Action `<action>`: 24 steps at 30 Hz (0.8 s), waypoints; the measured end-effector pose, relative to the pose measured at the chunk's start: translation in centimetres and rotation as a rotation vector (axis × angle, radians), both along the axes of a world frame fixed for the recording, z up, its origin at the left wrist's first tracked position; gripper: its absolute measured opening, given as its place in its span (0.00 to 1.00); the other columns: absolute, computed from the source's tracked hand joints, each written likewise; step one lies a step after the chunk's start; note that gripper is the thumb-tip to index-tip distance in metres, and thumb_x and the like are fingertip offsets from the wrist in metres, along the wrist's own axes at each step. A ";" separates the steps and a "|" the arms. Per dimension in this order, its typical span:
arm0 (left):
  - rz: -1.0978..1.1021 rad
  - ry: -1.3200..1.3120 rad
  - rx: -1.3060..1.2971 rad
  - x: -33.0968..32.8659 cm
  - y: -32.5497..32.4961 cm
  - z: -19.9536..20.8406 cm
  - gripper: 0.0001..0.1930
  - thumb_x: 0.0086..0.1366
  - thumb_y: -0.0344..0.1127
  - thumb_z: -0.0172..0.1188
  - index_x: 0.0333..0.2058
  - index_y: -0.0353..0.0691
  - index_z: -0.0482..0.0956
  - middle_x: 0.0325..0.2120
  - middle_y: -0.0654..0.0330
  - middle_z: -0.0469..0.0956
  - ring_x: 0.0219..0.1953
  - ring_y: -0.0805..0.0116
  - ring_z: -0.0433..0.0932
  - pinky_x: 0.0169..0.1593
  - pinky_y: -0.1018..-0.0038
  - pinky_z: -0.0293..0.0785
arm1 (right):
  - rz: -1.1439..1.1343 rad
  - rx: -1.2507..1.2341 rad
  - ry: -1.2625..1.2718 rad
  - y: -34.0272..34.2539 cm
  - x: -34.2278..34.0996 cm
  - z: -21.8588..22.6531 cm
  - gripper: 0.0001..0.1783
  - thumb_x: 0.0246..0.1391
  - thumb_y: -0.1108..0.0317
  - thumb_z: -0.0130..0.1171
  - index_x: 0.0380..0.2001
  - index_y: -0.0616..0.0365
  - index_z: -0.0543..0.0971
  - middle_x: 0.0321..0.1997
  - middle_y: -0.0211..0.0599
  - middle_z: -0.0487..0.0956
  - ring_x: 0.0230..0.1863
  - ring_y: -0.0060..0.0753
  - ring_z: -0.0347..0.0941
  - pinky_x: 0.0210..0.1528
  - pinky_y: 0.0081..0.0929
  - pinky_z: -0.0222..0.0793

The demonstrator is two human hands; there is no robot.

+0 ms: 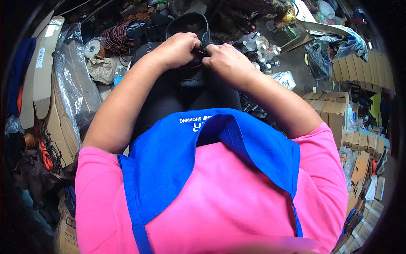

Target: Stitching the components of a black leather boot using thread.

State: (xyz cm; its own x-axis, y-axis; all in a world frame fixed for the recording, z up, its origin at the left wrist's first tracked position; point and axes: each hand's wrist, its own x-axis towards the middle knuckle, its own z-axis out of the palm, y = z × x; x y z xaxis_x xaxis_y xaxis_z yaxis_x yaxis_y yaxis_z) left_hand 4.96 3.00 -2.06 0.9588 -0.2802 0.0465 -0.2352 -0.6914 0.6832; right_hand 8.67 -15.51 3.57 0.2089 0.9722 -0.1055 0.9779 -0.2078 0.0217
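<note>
In the head view, both hands meet in the upper middle of the frame, over a black curved piece (pixel 188 22) that looks like a shoe upper or a strap loop; its exact kind cannot be told. The left hand (pixel 177 50) is curled into a loose fist, its fingers folded in and pinching the lower edge of the black piece. The right hand (pixel 226 59) sits just beside it, knuckles up, fingertips tucked under and pinching the same edge, so the two hands touch or nearly touch at the thumbs. Below the hands the black piece runs down into more dark material (pixel 186 91) on the person's lap.

The person's forearms come up from the lower edge, out of pink sleeves, with a blue apron (pixel 169 156) across the chest in the lower half of the frame.

At the upper left lie a coil of brownish cord (pixel 113 37), a roll of tape (pixel 91 48) and a sheet of clear plastic (pixel 74 80) over flat cardboard (pixel 40 72). Right of the hands stands a cluster of small white-capped bottles (pixel 264 48). Stacks of cardboard boxes (pixel 334 112) fill the right side.
</note>
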 end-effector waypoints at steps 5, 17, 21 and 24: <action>-0.001 -0.056 -0.009 0.5 0.8 -0.3 0.16 0.41 0.32 0.68 0.33 0.38 0.79 0.32 0.54 0.73 0.39 0.55 0.74 0.44 0.67 0.70 | -0.082 0.084 0.203 -0.8 0.8 0.5 0.07 0.46 0.71 0.51 0.28 0.59 0.77 0.33 0.47 0.73 0.38 0.49 0.73 0.41 0.40 0.69; 0.287 0.194 -0.060 -9.3 -0.7 3.0 0.17 0.51 0.32 0.63 0.41 0.35 0.75 0.38 0.48 0.76 0.45 0.53 0.75 0.48 0.66 0.70 | -0.672 0.290 1.302 -3.6 2.0 -1.5 0.14 0.52 0.59 0.60 0.28 0.61 0.78 0.26 0.21 0.75 0.32 0.15 0.70 0.39 0.16 0.64; 0.345 0.225 0.024 -11.5 3.4 3.9 0.13 0.54 0.38 0.61 0.31 0.33 0.79 0.29 0.47 0.75 0.36 0.50 0.76 0.40 0.63 0.72 | -0.689 0.806 1.945 -7.9 4.5 -2.7 0.12 0.55 0.58 0.54 0.34 0.56 0.75 0.24 0.22 0.72 0.31 0.23 0.70 0.39 0.27 0.66; 0.488 0.166 0.213 -9.8 5.6 4.8 0.16 0.61 0.42 0.56 0.24 0.32 0.75 0.28 0.57 0.71 0.30 0.64 0.71 0.37 0.72 0.66 | -0.722 0.852 1.976 -8.0 5.3 -2.8 0.11 0.54 0.59 0.56 0.35 0.55 0.76 0.26 0.23 0.74 0.30 0.22 0.70 0.36 0.25 0.66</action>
